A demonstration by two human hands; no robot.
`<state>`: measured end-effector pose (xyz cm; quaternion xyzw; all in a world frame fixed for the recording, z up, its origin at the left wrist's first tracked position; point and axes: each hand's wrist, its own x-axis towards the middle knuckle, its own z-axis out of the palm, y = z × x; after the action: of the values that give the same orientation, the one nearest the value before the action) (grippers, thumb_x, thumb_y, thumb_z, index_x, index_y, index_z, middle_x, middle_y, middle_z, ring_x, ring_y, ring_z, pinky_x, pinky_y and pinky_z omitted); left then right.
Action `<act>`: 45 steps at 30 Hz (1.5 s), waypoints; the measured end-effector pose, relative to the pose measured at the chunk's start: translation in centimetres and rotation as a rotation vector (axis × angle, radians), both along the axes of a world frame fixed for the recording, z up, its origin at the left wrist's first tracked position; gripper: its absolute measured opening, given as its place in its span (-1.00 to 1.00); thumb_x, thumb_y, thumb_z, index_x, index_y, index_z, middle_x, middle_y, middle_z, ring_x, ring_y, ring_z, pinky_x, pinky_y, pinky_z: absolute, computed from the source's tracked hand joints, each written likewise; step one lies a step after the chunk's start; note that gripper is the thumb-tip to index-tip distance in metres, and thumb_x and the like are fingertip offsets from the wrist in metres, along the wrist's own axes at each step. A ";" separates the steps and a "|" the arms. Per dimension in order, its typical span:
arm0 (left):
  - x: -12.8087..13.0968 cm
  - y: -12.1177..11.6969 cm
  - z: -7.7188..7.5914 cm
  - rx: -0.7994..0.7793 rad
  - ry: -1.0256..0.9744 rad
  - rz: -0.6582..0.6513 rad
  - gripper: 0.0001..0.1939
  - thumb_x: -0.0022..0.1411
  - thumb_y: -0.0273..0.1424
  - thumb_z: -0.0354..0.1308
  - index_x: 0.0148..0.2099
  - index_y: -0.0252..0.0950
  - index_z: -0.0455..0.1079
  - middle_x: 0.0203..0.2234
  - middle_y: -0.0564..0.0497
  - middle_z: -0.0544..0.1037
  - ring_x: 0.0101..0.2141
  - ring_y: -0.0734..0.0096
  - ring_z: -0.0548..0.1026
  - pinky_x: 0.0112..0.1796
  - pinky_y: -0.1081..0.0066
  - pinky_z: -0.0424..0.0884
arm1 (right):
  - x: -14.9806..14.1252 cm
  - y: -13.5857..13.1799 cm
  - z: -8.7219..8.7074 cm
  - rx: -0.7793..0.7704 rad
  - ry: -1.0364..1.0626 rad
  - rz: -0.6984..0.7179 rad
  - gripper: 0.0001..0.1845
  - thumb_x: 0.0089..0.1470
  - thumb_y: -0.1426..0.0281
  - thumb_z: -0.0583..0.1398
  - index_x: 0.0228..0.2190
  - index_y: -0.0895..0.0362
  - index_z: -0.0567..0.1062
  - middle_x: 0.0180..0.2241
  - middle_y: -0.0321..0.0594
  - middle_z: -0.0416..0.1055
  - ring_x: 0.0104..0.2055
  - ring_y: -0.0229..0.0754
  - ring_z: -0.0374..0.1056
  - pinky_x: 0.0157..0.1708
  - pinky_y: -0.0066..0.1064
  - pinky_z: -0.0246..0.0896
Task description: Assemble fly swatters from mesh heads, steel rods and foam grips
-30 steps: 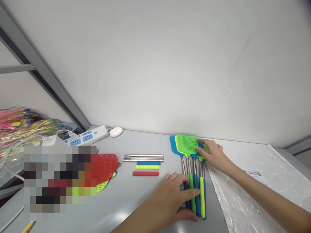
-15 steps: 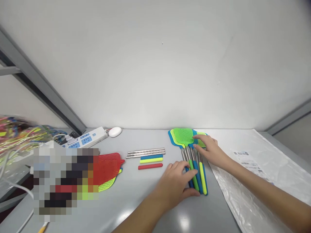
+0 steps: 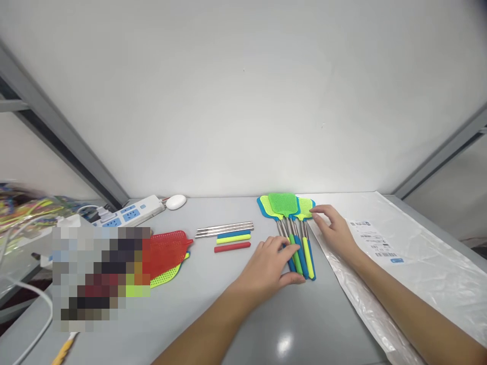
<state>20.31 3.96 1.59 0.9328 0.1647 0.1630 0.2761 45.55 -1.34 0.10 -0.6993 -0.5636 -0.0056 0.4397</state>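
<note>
1. Two bare hands flank a bundle of fly swatters (image 3: 292, 228) lying on a grey surface (image 3: 182, 299), heads toward the wall (image 3: 243, 126) and grips toward the person. The shared direction likely makes the group easier to square up.

2. The left hand (image 3: 268, 263) arches at the grip end, thumb and index finger spread apart. The index finger lies over the blue and green grips and the thumb sits by their lower ends, a stance that suggests steadying rather than lifting; how firmly it presses, one cannot tell.

3. The right hand (image 3: 333, 230) is loosely spread, fingertips at the edge of the rightmost yellow-green head (image 3: 306, 209). Whether they touch is unclear, though the position would suit guarding that side.

4. The bright green head (image 3: 283, 204) lies uppermost, overlapping its neighbours, presumably because the heads are far wider than the rods below them.

5. Loose metal rods (image 3: 224, 229) lie near the blue sleeve (image 3: 234, 234), yellow sleeve (image 3: 233, 239) and red sleeve (image 3: 232, 247), apparently sorted by kind.

6. A red swatter head (image 3: 167, 251) lies farther left, partly masked from view. A labelled plastic bag (image 3: 426, 263) spreads flat at right, beneath the right forearm.
</note>
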 end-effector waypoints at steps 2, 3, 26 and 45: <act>0.0 0.0 0.0 -0.001 -0.018 -0.008 -0.39 0.19 -0.03 0.21 0.22 -0.13 0.28 0.06 -0.06 0.38 0.01 0.17 0.33 0.01 0.17 0.32 | 0.2 -0.2 0.2 0.027 0.031 -0.040 -0.75 0.26 0.19 0.07 -0.20 0.03 0.46 -0.14 -0.19 0.43 -0.04 -0.07 0.35 -0.01 -0.16 0.22; 0.0 0.0 -0.1 -0.002 -0.028 -0.017 -0.40 0.19 -0.04 0.21 0.22 -0.13 0.28 0.04 -0.06 0.39 0.00 0.18 0.34 0.00 0.19 0.32 | 0.3 -0.3 0.2 0.030 0.046 -0.054 -0.75 0.26 0.18 0.06 -0.21 0.03 0.46 -0.16 -0.19 0.44 -0.07 -0.07 0.36 -0.04 -0.16 0.24; 0.3 0.0 0.1 0.082 -0.068 0.013 -0.49 0.17 -0.01 0.21 0.06 -0.20 0.37 -0.14 -0.04 0.44 -0.12 0.26 0.42 -0.11 0.30 0.36 | -0.5 -0.2 -0.4 -0.025 0.064 0.057 -0.71 0.24 0.17 0.06 -0.31 0.07 0.48 -0.24 -0.17 0.42 -0.15 -0.08 0.35 -0.15 -0.24 0.30; -13.2 5.0 2.0 0.318 0.144 0.418 -0.76 0.28 -0.17 0.17 -0.23 -0.25 0.42 -0.25 -0.02 0.39 -0.20 0.27 0.37 -0.19 0.30 0.33 | -4.4 -0.7 0.7 -0.104 -0.460 0.461 -0.82 0.19 0.25 0.12 -0.22 -0.07 0.51 -0.12 -0.10 0.43 -0.10 0.05 0.39 -0.14 -0.07 0.32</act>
<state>7.15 8.98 3.58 0.9193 0.3453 0.1737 0.0740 41.17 -2.08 0.79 -0.5552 -0.7911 -0.0349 0.2545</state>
